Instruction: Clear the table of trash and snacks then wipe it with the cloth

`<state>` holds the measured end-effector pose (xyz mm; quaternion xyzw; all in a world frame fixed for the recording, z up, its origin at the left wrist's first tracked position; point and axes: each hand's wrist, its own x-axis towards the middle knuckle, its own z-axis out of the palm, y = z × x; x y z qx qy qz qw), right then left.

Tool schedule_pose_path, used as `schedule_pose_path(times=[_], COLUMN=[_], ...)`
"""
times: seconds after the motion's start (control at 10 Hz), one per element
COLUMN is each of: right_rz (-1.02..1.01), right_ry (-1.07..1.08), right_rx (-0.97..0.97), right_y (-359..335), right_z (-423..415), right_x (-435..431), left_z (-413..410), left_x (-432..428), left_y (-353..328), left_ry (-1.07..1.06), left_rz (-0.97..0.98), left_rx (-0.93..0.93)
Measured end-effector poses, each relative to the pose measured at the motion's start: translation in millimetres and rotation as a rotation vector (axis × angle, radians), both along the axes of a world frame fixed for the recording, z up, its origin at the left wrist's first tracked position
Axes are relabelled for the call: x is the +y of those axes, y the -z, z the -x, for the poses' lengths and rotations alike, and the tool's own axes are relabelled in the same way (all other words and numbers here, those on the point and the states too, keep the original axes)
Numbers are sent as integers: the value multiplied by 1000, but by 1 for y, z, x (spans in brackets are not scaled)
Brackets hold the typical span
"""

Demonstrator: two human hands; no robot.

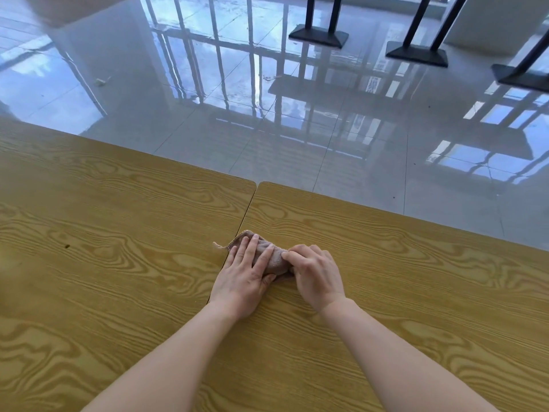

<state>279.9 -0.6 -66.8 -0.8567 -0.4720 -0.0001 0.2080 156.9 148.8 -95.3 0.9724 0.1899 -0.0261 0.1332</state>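
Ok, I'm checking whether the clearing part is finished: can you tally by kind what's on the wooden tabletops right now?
Cloth: 1, brownish, bunched at the seam between the two tabletops
Hands on the cloth: 2, the left hand and the right hand
Small dark speck: 1, on the left tabletop
Trash or snacks: 0
Total: 4

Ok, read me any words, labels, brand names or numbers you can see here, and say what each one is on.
None: no readable text anywhere in view.
The cloth under the left hand and right hand shows no label.
The table shows only wood grain.
The floor shows only reflections.
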Motion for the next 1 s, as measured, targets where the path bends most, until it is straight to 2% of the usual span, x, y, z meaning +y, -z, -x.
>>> schedule_pose_path(times=[0.3, 0.5, 0.7, 1.0], right_rz=[17, 79, 66, 39], right_ry=[37, 38, 126, 163], right_rx=[48, 169, 285, 245], right_y=[-2, -9, -21, -60], right_z=[-3, -2, 1, 7], right_x=[9, 9, -8, -38], left_z=[-8, -14, -13, -10], left_x=[0, -2, -8, -30], left_y=[1, -13, -32, -65], left_ry=[-18, -29, -45, -31], left_rz=[-10, -27, -45, -134], left_rx=[40, 95, 48, 59])
